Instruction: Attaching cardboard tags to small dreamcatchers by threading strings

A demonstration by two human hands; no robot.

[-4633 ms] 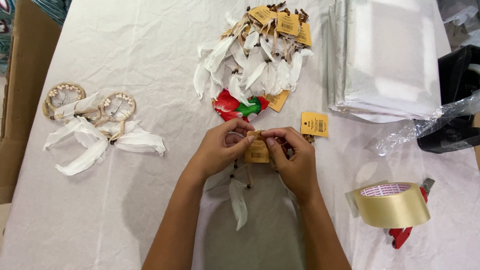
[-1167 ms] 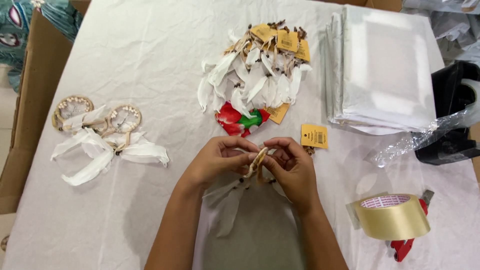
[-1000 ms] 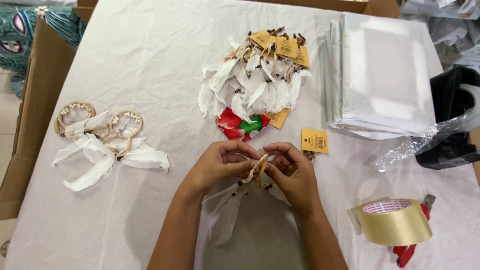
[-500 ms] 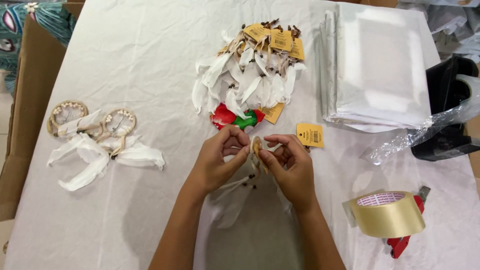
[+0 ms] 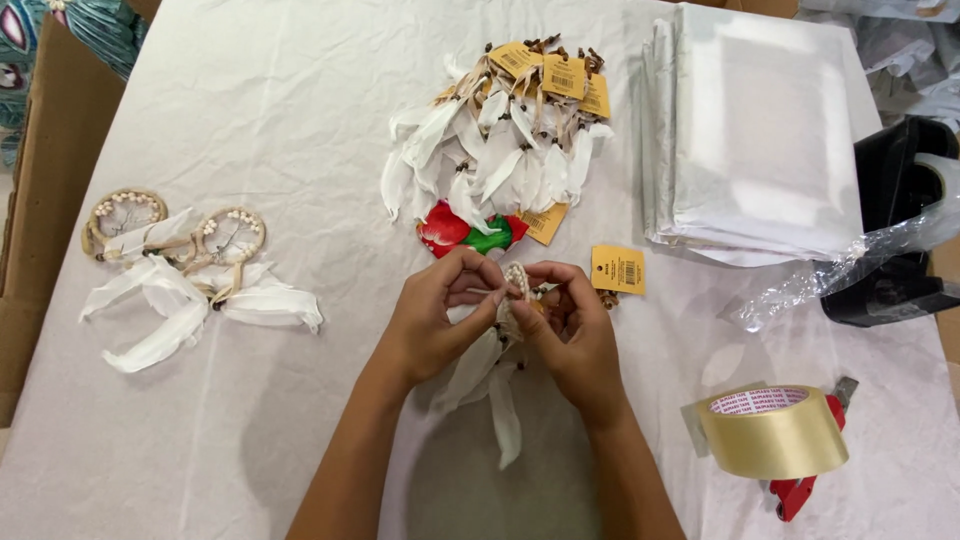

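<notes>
Holding: both hands pinch one small dreamcatcher [image 5: 512, 300] right between them, hoop edge-on to the camera
Left hand [image 5: 440, 320]: fingers curled shut on the hoop's left side
Right hand [image 5: 572, 335]: fingertips closed on its right side, equally close
Long axis: white feathers [image 5: 495, 385] hang toward the person
Landmark: loose yellow tag [image 5: 618, 270] lies just right of the dreamcatcher; tape roll [image 5: 772, 432] farther right and nearer the person

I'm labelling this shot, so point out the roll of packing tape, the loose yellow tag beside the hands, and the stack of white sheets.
roll of packing tape [image 5: 772, 432], head view, on its tan outer band.
loose yellow tag [image 5: 617, 269], head view, middle of the card.
stack of white sheets [image 5: 765, 130], head view, on the top sheet.
</notes>
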